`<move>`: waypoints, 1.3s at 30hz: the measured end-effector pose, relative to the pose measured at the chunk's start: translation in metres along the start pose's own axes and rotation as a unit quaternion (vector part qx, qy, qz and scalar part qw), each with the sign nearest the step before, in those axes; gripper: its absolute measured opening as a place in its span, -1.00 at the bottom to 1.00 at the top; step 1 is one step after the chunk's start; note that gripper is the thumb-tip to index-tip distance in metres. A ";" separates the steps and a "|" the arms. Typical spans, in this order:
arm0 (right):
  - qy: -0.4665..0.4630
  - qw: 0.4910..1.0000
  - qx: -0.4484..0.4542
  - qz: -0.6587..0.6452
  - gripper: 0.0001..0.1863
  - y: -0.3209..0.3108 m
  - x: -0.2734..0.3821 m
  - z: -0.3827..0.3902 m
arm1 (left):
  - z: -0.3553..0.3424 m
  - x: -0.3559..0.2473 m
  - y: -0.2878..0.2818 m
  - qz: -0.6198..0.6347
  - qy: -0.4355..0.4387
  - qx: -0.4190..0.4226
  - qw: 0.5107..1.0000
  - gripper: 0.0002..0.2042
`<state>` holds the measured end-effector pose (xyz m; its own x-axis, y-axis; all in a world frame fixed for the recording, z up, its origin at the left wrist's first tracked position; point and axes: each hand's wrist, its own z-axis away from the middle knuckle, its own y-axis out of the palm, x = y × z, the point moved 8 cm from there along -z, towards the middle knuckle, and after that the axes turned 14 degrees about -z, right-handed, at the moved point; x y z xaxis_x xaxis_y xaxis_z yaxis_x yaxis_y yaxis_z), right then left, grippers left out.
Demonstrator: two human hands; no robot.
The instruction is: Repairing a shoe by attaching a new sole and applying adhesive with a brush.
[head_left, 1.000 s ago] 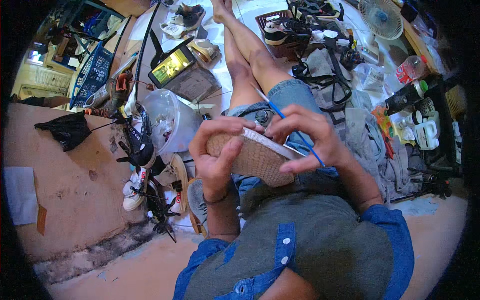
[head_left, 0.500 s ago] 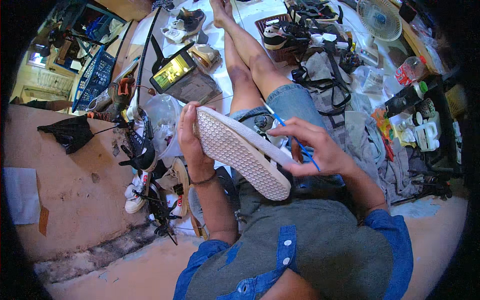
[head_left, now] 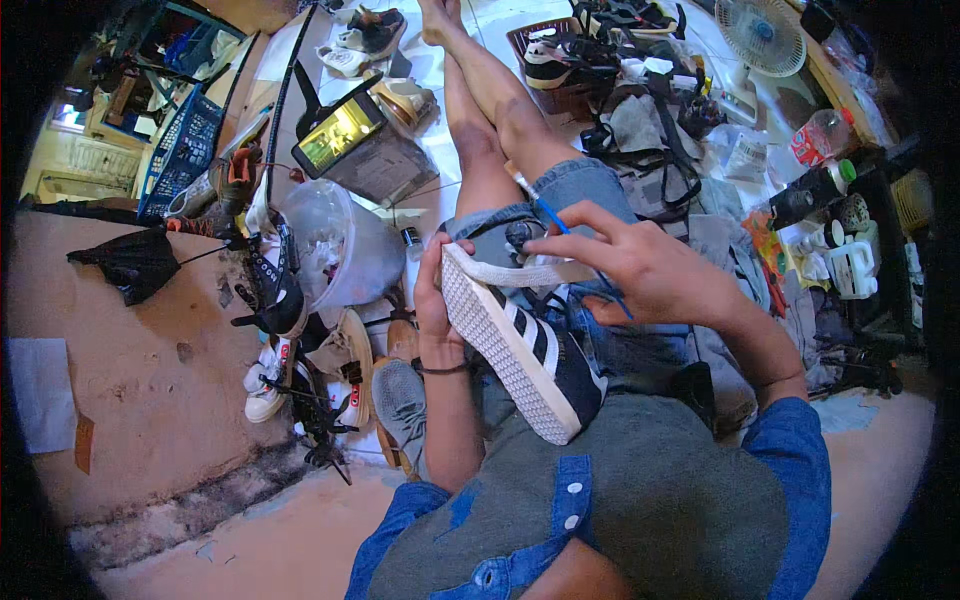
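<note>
My left hand [head_left: 436, 312] is wrapped around the toe end of a dark shoe [head_left: 581, 386] with white side stripes. Its pale, textured sole [head_left: 520, 363] is turned up toward me, heel lowest, near my shirt. A white rubbery strip [head_left: 528, 273] hangs off the shoe's edge, joined near the toe, and stretches across to my right hand [head_left: 640, 262]. That hand is closed round a thin paintbrush [head_left: 552, 215] with a blue handle, bristles pointing up and away. The strip's far end disappears at the right fingers, so its grip is partly hidden.
Below my outstretched legs lies a cluttered floor. A clear plastic tub [head_left: 345, 245] and a phone [head_left: 341, 136] on a box stand to the left, with several shoes nearby. Right are grey clothes [head_left: 725, 270], bottles [head_left: 853, 270] and a fan [head_left: 760, 38].
The shoe has turned, its toe shifting right and its heel lowering, so its striped side now shows. The strip has swung farther from the sole, and my right hand has risen with the brush.
</note>
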<state>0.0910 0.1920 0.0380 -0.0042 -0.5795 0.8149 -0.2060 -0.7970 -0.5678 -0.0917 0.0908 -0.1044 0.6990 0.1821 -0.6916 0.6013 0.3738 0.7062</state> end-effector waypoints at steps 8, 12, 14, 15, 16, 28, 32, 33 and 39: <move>-0.045 0.998 -0.021 -0.042 -0.44 0.019 0.005 0.005 | 0.007 -0.043 0.014 -0.450 0.263 -0.008 0.854 -0.74; -0.012 0.999 -0.024 -0.024 -0.45 0.011 0.011 0.008 | 0.020 -0.054 0.028 -0.516 0.314 0.090 0.792 -0.27; -0.028 0.999 -0.022 0.022 -0.46 0.000 0.017 0.007 | 0.023 -0.060 0.047 -0.555 0.351 0.103 0.747 -0.22; -0.027 0.999 -0.022 0.021 -0.46 -0.005 0.017 0.005 | 0.028 -0.063 0.059 -0.592 0.387 0.114 0.698 -0.17; -0.053 0.997 -0.031 0.043 -0.46 -0.010 0.020 0.003 | 0.027 -0.064 0.063 -0.591 0.386 0.116 0.698 -0.17; -0.171 0.975 -0.016 0.138 -0.79 -0.057 0.049 -0.039 | 0.024 -0.051 0.082 -0.680 0.377 0.165 0.606 -0.25; -0.204 0.950 -0.026 0.235 -0.73 -0.058 0.053 -0.055 | 0.023 -0.048 0.085 -0.676 0.385 0.185 0.600 -0.28; -0.202 0.950 -0.028 0.235 -0.73 -0.061 0.055 -0.061 | 0.023 -0.047 0.085 -0.673 0.387 0.186 0.602 -0.28; -0.230 0.948 0.123 0.183 -0.83 -0.067 0.058 -0.135 | 0.017 -0.041 0.079 -0.647 0.373 0.185 0.639 -0.26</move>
<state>-0.0270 0.2346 0.1394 0.4068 -0.7926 0.4542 -0.0379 -0.5115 -0.8585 -0.0663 0.0974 -0.0180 -0.7716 0.3731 -0.5153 0.6360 0.4353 -0.6372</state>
